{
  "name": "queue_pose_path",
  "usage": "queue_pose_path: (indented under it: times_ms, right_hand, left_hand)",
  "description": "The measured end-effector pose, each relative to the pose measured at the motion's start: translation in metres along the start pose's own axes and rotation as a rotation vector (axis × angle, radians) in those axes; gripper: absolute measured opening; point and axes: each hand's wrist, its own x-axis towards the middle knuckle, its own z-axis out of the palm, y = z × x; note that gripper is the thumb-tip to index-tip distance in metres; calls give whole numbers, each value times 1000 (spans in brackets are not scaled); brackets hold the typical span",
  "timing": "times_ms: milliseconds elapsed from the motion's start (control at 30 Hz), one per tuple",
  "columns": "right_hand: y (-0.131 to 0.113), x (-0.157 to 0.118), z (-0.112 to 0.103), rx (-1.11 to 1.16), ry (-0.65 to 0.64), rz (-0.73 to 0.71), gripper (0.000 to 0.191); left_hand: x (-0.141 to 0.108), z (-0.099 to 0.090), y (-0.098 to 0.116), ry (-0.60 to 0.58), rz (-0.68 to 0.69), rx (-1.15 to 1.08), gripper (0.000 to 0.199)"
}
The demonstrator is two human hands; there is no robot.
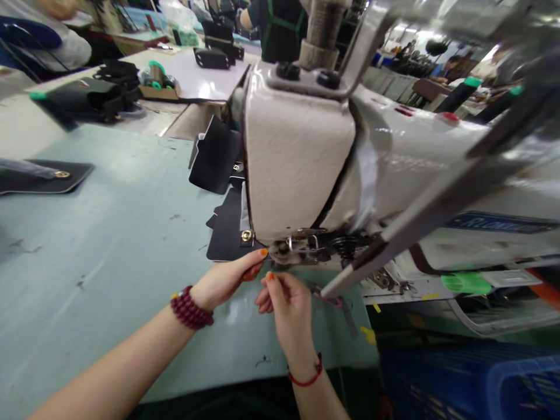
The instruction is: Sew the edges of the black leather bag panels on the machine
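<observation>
A large sewing machine [297, 157] stands over the pale green table [131, 245]. Beside its needle area lies a black leather piece [225, 239] with a gold clasp, partly hidden behind the machine head. My left hand [234, 274], with a dark red bead bracelet at the wrist, is closed at the front edge of that piece; whether it pinches the leather or a thread cannot be made out. Just to its right, my right hand [286, 303] has thumb and fingers pinched together below the needle area. Anything between them is too small to see.
Another black piece with a clasp [48, 175] rests at the table's left. Behind are black leather parts [87, 96] and a box of thread spools [160, 84]. Pink-handled scissors [330, 300] lie right of my hands. A blue basket [472, 379] stands lower right. Other people sit or stand farther back.
</observation>
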Motion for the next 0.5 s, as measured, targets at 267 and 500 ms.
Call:
queue_pose_path:
  times_ms: [267,500]
  right_hand:
    - [5,-12,-1,33,-75,10,39]
    - [7,-14,0,47,-111,30,36]
  left_hand:
    - [-6,10,13,20,59,-50,45]
    - [-9,15,11,110,67,-91,44]
